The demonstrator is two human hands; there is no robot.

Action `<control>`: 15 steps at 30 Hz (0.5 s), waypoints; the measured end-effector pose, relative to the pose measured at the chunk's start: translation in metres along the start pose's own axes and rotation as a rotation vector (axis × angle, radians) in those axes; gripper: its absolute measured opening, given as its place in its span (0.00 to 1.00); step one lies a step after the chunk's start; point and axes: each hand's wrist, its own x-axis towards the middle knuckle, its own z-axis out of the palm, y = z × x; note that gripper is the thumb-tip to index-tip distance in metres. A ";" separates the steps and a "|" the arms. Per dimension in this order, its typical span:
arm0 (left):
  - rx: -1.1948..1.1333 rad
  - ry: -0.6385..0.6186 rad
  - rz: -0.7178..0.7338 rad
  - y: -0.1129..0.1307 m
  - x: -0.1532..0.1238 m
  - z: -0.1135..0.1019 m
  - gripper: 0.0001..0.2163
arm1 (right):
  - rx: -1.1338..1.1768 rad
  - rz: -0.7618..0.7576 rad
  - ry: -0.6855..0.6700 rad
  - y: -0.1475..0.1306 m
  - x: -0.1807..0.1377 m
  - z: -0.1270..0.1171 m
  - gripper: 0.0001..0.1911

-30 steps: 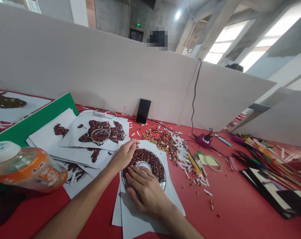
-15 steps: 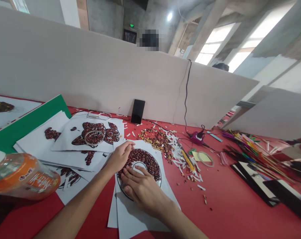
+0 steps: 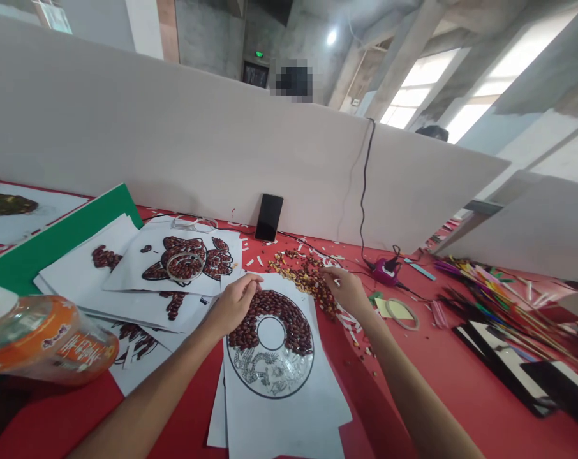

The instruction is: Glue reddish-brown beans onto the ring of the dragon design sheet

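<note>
A white sheet [image 3: 279, 414] lies in front of me with a printed ring design [image 3: 270, 347] whose upper half is covered in dark red beans. My left hand [image 3: 234, 303] rests at the ring's upper left edge, fingers curled and pinched together on the beans. My right hand [image 3: 344, 287] reaches out to the loose pile of brown and tan beans [image 3: 305, 274] on the red table, fingertips down among them. What either hand holds, if anything, is too small to see.
Finished bean pictures on white sheets [image 3: 174, 261] lie to the left beside a green board [image 3: 54, 236]. An orange plastic jar [image 3: 44, 341] lies at the near left. A black phone [image 3: 268, 218] leans on the partition. Paper scraps, tape rolls [image 3: 401, 313] and coloured sticks [image 3: 499, 296] crowd the right.
My right hand has lifted off the lower part of the ring and moved up and right to the loose bean pile, uncovering the printed dragon pattern. My left hand has stayed put.
</note>
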 end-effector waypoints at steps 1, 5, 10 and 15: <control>-0.002 0.001 0.005 -0.001 0.000 0.000 0.17 | -0.025 0.000 -0.015 0.006 0.009 0.000 0.17; -0.012 -0.002 0.011 -0.002 0.001 0.001 0.17 | -0.129 -0.033 -0.088 0.006 0.032 0.009 0.14; -0.010 -0.004 0.004 0.002 0.000 -0.001 0.17 | -0.225 -0.089 -0.147 -0.016 0.043 0.019 0.12; 0.001 -0.004 0.014 0.001 0.000 -0.002 0.16 | -0.304 -0.102 -0.190 -0.031 0.042 0.020 0.11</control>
